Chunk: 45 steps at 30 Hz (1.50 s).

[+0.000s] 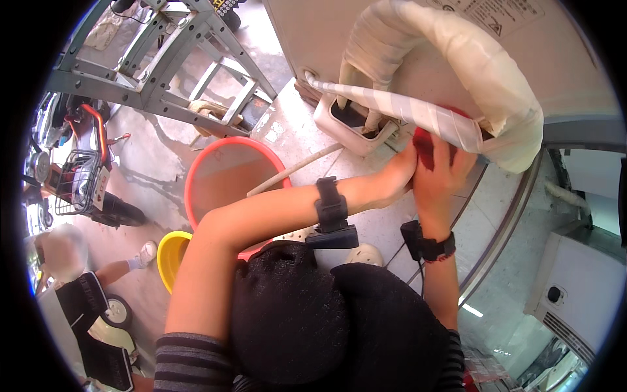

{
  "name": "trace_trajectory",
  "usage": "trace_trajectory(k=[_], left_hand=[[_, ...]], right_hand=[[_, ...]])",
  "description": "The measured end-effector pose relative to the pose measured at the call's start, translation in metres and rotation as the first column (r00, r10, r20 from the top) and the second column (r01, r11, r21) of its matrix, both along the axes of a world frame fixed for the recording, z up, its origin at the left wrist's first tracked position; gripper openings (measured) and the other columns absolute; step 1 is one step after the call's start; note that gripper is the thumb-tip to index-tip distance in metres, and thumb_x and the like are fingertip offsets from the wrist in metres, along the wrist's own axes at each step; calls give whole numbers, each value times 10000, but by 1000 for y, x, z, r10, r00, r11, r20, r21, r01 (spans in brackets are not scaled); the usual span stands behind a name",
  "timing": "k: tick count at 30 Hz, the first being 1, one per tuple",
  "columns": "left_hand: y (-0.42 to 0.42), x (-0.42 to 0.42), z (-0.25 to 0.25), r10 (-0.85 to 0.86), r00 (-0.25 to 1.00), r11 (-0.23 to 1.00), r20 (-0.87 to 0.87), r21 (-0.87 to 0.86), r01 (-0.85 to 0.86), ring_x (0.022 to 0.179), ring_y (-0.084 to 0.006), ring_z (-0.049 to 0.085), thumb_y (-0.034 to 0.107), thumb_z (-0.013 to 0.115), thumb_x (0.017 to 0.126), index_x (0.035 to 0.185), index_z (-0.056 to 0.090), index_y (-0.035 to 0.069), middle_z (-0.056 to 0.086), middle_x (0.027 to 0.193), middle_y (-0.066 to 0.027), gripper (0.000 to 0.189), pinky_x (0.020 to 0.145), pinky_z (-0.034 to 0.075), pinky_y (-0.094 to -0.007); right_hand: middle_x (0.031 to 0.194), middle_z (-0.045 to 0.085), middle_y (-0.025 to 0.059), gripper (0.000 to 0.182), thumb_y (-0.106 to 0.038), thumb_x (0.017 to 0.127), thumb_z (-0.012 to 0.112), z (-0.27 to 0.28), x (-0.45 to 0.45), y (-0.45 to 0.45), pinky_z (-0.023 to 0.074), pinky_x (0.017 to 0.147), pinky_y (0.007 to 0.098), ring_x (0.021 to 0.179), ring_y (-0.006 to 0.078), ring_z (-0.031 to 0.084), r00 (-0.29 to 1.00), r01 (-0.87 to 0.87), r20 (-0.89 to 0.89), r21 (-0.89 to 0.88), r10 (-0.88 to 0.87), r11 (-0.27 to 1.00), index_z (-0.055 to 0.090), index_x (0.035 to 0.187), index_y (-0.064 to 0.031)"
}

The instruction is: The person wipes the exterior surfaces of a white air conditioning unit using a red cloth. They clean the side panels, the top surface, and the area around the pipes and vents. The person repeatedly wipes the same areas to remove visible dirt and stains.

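Note:
A red cloth (424, 148) is bunched under a slim pipe (387, 102) wrapped in whitish tape, with a bit of red showing behind the pipe. My right hand (439, 171) has its fingers curled over the cloth, close below the pipe. Against it from the left, my left hand (402, 169) touches the cloth; its fingers are mostly hidden. The slim pipe runs from a white panel (313, 29) to a thick tape-wrapped pipe loop (490, 63). Beneath, a white plastic container (338, 128) stands on the tiles, with pipe ends dipping into its opening.
A red-rimmed tub (235, 142) of brownish water stands left, a stick (294, 169) leaning over it. Beyond are a yellow basin (168, 259), a metal stepladder (142, 88) and parked bikes (93, 181). A person (83, 294) is at lower left. A door track (504, 245) curves along the right.

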State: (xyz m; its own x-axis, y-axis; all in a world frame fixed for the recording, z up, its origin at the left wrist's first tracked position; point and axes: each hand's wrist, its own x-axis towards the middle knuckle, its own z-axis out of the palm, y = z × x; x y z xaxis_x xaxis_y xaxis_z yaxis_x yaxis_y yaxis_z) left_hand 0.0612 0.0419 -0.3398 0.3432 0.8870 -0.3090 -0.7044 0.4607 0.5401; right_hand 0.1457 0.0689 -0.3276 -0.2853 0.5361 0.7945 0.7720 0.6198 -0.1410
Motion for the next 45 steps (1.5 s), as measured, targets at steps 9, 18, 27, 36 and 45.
trace_trajectory(k=[9,18,27,36,45], left_hand=[[4,3,-16,-51,992,996,113,-66,59,1186,-182,452,406,214,985,1321,373,120,470,1296,-48,469,987,375,-316],[18,-24,60,354,873,779,-336,623,-76,1097,-204,512,196,296,968,1199,499,24,555,1187,-98,353,937,402,-318],[15,-20,46,112,960,994,257,-19,-111,1162,-198,471,252,323,956,1232,465,61,503,1266,-85,364,986,376,-335],[2,-21,-1,10,946,991,323,-127,32,1153,-189,482,245,333,962,1236,448,80,507,1260,-86,340,966,400,-353],[29,-34,48,4,960,953,280,291,-89,1166,-181,475,216,344,964,1237,450,68,504,1260,-90,329,981,394,-344]], right_hand=[[1086,531,84,438,-25,668,726,-22,7,-2,465,836,395,989,307,523,999,-1,35,-196,8,981,661,1074,-175],[1184,568,140,420,-17,708,731,71,-30,-4,394,951,407,1099,325,523,993,-86,-72,155,98,984,615,1111,6],[1080,593,130,447,-93,681,678,56,-29,13,426,874,438,988,321,562,941,-19,340,58,-1,998,624,1125,-91],[1168,555,39,526,-49,627,647,3,-19,-3,386,902,439,1056,278,503,943,7,323,-258,79,966,621,1140,-160],[1136,596,140,423,-29,689,700,79,-47,11,407,936,424,1057,336,545,992,-66,119,255,36,965,643,1108,-49]])
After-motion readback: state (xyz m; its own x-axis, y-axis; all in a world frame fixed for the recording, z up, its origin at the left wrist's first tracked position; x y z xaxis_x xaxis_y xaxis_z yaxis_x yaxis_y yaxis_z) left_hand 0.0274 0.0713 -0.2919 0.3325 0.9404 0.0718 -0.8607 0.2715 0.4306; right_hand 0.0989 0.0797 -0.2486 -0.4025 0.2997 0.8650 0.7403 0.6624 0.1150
